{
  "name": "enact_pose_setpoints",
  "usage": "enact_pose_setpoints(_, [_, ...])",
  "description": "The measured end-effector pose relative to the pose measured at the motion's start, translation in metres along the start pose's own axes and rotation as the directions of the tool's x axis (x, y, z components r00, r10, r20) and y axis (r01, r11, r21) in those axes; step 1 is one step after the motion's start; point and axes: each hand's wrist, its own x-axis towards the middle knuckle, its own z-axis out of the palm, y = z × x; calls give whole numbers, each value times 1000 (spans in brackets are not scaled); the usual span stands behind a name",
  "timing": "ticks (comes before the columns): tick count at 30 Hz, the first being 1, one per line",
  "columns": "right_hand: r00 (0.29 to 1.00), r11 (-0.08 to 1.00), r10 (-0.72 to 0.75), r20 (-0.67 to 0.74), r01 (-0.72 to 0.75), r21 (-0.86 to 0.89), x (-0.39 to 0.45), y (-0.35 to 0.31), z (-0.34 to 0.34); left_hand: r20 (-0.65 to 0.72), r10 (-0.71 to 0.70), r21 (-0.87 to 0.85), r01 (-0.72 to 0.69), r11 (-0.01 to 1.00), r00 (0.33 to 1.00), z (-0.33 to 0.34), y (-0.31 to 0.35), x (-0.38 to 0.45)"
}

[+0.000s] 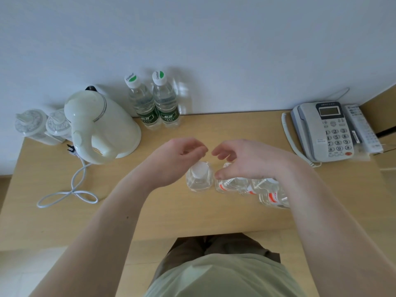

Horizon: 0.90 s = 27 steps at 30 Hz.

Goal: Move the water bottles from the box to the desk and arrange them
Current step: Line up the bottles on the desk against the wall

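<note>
I am looking down on the light wooden table (192, 213); the cream plastic electric kettle (100, 125) is standing at its left; my left hand (182, 155) and right hand (242, 159) are hovering, fingers loosely curled and grasping nothing, over the clear red-labelled water bottles (252, 187) standing mid-table; two green-labelled bottles (156, 103) are sitting by the wall.

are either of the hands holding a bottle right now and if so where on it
Neither, as far as shows. The left hand and right hand hover, fingers loosely curled, above the red-labelled water bottles standing on the desk; no finger visibly grips a cap or neck.
</note>
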Motion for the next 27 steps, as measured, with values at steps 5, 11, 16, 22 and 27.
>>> enact_pose_setpoints(5, [1000, 1000, -17, -9, 17, 10, -5, 3, 1, 189, -66, 130, 42, 991, 980, 2, 5, -9])
enact_pose_setpoints(11, [998, 999, -32, -51, 34, 30, -3, 3, -9, 21, 44, 263, -48, 964, 999, 7, 8, -3])
enact_pose_setpoints(16, [995, 999, -52, -90, 52, 4, 6, -4, -23, 12, 44, 335, -45, 941, 999, -5, 15, 12])
enact_pose_setpoints(22, [993, 997, -69, -95, 71, 17, 25, -15, -41, -7, 105, 333, -97, 938, 994, -16, 18, 35])
enact_pose_setpoints(27, [992, 998, -54, -112, 58, 30, 47, -19, -55, -41, 138, 312, -118, 943, 990, -31, 22, 60])
